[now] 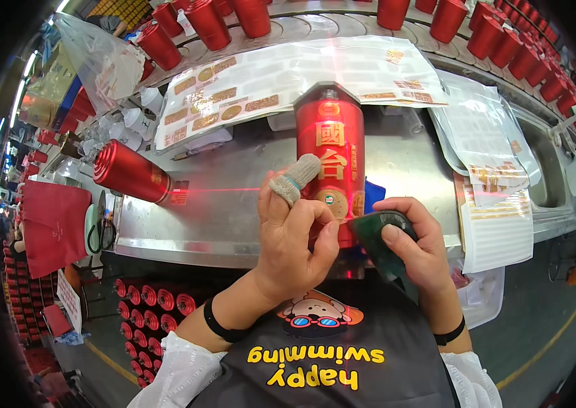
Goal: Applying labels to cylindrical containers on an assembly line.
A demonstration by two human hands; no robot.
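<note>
A red bottle (332, 139) with a dark cap and gold characters lies on the metal table, its cap pointing away from me. Near its close end is a round gold sticker (329, 199) with a small green-and-white dot. My left hand (291, 241) rests over this end, thumb and forefinger pinched together beside the sticker. Anything between those fingertips is too small to make out. Knitted finger covers (296, 178) sit on its other fingers, which reach along the bottle's left side. In my right hand (420, 245) is a dark green flat scraper (376, 238), its edge close to the bottle's lower right.
Sheets of gold stickers (226, 92) lie behind the bottle. Another red bottle (131, 171) lies at the left. More sheets (499, 224) hang over the right table edge beside a sink (546, 160). A conveyor (301, 26) with red bottles curves along the back. Red bottles (148, 316) stand below, left.
</note>
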